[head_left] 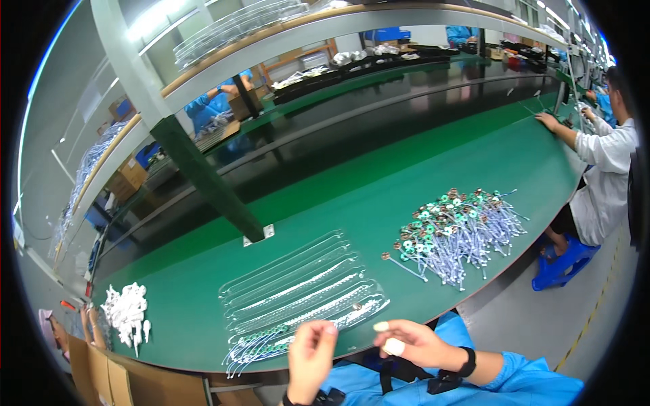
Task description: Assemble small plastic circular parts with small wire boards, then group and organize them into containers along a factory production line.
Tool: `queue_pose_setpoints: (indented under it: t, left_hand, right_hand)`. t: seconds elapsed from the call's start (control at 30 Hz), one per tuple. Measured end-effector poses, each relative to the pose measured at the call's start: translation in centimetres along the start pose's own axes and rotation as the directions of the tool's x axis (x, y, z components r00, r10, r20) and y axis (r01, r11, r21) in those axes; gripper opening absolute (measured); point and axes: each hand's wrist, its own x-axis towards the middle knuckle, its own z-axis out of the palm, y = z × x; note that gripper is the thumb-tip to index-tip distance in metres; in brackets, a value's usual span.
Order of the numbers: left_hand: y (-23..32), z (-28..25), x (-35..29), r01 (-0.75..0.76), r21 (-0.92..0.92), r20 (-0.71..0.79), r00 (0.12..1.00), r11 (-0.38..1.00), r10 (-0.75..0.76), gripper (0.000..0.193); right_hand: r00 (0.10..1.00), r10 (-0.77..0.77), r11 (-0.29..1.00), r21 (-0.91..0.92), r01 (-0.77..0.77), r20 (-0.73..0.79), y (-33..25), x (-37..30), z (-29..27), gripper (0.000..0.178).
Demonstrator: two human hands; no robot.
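Note:
My left hand is over the near edge of the table with its fingers curled and the thumb against them. Whatever it may hold is hidden. To its right, my right hand has its fingers apart, white covers on two fingertips, and nothing visible between them. Just beyond both hands lies a clear plastic tray with long ridged rows. Green round parts with pale blue wires fill the near left of the tray, and one small round part sits toward its near right.
A big heap of wired round parts lies at right on the green table. White pieces are piled at far left. A green post rises from the table. A co-worker works at right, near a blue stool.

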Motion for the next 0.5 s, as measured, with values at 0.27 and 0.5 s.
queue_pose_setpoints:
  t: [0.27, 0.5]
  left_hand:
    - [-5.1, 5.7, -4.5, 0.196, -0.302, 0.273, 0.955, 0.933, -0.112, 0.018]
    - [-1.1, -5.4, -1.0, -0.231, 0.603, -0.027, 0.951, 0.764, 0.309, 0.016]
  right_hand:
    - [0.957, 0.036, 0.997, -0.052, -0.053, -0.287, -2.1, 3.0, -0.4, 0.026]
    - [0.950, -0.207, 0.389, -0.911, -0.137, -0.232, -13.0, 6.0, -6.2, 0.044]
